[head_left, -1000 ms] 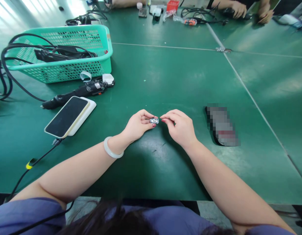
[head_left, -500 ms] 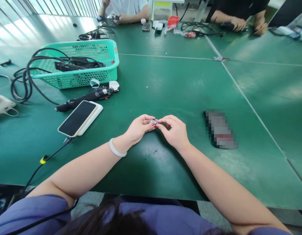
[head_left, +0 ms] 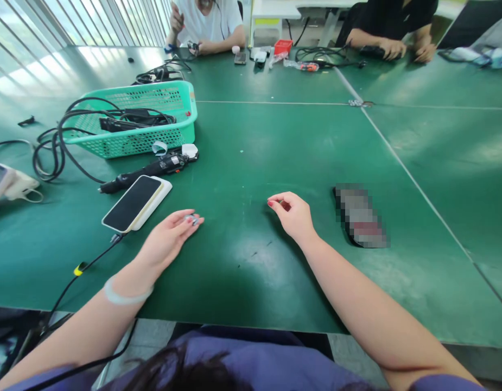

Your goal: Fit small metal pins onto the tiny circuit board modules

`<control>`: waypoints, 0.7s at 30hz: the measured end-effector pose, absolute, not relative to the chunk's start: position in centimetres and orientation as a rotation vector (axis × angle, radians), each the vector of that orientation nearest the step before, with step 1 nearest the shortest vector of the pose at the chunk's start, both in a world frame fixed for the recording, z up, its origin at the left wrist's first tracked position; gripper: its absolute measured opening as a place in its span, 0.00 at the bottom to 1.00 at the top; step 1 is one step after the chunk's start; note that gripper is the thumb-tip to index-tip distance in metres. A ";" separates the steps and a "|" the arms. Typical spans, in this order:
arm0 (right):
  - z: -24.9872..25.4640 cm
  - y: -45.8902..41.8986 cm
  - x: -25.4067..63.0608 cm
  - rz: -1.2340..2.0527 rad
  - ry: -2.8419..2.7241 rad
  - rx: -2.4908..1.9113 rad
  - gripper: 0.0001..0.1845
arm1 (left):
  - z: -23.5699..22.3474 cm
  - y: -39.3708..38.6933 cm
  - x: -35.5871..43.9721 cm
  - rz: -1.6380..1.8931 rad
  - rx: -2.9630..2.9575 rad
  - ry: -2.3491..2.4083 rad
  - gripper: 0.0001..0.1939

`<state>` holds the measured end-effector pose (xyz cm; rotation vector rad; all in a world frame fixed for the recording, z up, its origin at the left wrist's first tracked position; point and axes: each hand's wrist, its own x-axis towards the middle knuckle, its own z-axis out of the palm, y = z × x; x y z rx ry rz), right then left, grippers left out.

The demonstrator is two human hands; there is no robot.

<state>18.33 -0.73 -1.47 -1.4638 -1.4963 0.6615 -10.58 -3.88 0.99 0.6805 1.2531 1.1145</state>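
My left hand [head_left: 163, 236], a pale bracelet on its wrist, is closed on a small silvery metal part [head_left: 192, 219] held between thumb and fingers over the green table [head_left: 234, 293]. The fingers cover much of the part, and its kind does not show. Close beyond that hand a phone [head_left: 132, 203] lies on a white slab [head_left: 157, 196], with a black cable at its near end. My right hand [head_left: 293, 214] hovers farther right, thumb and fingertips pinched together; anything between them is too small to make out. To its right rests a dark, blurred-out object [head_left: 360, 217].
A black power screwdriver [head_left: 153, 168] lies in front of a green basket [head_left: 132, 142] holding black devices and cables. A white device [head_left: 20, 183] is at far left. Two people sit across the table, near a red box [head_left: 283, 46] and cables [head_left: 316, 54].
My hands have come apart after meeting at the metal part. My left hand has carried it left toward the phone; my right hand stays near its place, still pinched. The camera view has tilted up.
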 end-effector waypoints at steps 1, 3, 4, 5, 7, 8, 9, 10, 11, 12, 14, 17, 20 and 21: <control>-1.6 -0.6 18.5 0.670 -1.477 -1.474 0.08 | 1.1 -4.3 -11.8 1.107 0.725 1.326 0.13; -1.8 -0.5 18.7 0.682 -1.468 -1.484 0.09 | 1.3 -5.0 -14.1 1.067 0.864 1.530 0.18; -1.9 -0.5 18.7 0.685 -1.475 -1.486 0.09 | 1.5 -5.4 -14.9 1.001 0.951 1.651 0.20; -2.0 -0.5 18.7 0.687 -1.489 -1.486 0.09 | 1.7 -5.8 -15.7 0.910 1.051 1.799 0.22; -2.1 -0.5 18.6 0.689 -1.523 -1.482 0.09 | 2.2 -6.5 -16.6 0.687 1.322 2.054 0.21; -2.1 -0.5 18.5 0.689 -1.539 -1.479 0.09 | 2.4 -6.7 -16.7 0.616 1.477 2.127 0.19; -2.1 -0.5 18.4 0.687 -1.552 -1.476 0.09 | 2.5 -6.9 -16.8 0.564 1.633 2.175 0.17; -2.2 -0.5 18.4 0.684 -1.562 -1.474 0.09 | 2.5 -7.0 -16.8 0.531 1.776 2.199 0.15; -2.2 -0.5 18.4 0.681 -1.568 -1.475 0.09 | 2.5 -7.0 -16.7 0.509 1.897 2.211 0.14; -2.2 -0.5 18.4 0.677 -1.572 -1.477 0.09 | 2.4 -7.0 -16.6 0.485 1.993 2.215 0.13; -2.2 -0.5 18.4 0.671 -1.575 -1.481 0.09 | 2.1 -6.9 -16.4 0.434 2.122 2.190 0.11; -2.3 -0.4 18.5 0.669 -1.585 -1.483 0.09 | 2.0 -6.9 -16.1 0.394 2.187 2.170 0.11; -2.5 -0.4 18.5 0.667 -1.608 -1.478 0.09 | 2.3 -7.5 -16.1 0.427 2.081 2.228 0.12; -2.5 -0.4 18.5 0.668 -1.614 -1.477 0.09 | 2.3 -7.8 -16.3 0.465 1.993 2.209 0.13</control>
